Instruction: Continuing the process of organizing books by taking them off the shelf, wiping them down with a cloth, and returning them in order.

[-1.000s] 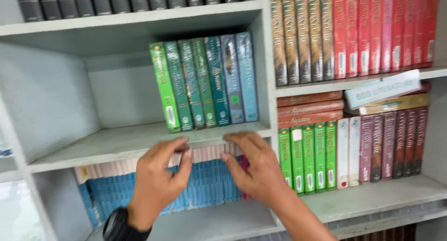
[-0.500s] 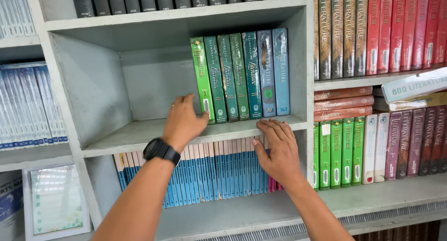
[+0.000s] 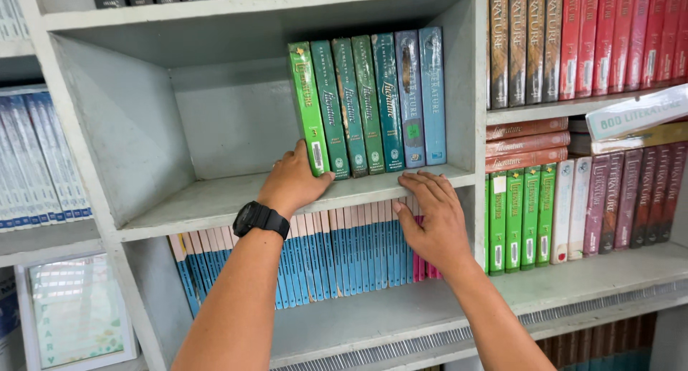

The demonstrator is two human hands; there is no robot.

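a view down at a grey bookshelf (image 3: pixel 215 199) with several cubbies. in the centre of the frame, a row of seven tall green and blue books (image 3: pixel 369 99) stands upright on the middle shelf board, packed against the right wall of its cubby, with the left part of the cubby bare. the left hand (image 3: pixel 294 181), with a black watch (image 3: pixel 261 218) on its wrist, rests on the shelf board at the foot of the leftmost, bright green book (image 3: pixel 308 106); its fingers are loosely curled and the thumb side touches the bottom of that book, but it does not seem to grip it. the right hand (image 3: pixel 433 220), lower and right of centre, lies open and flat, fingers spread, fingertips on the front edge of the same shelf board just under the blue books, palm over the thin blue books (image 3: pixel 344 249) on the shelf below; it holds nothing.

to the right of the frame are rows of red, green and dark books (image 3: pixel 573 199), and a framed picture (image 3: pixel 72 310) leans at the lower left.

a likely risk: nothing props the row on its left, so if the green book is nudged or the hand gives no support, the books could lean and tumble leftward into the bare space, or slide off the front edge.
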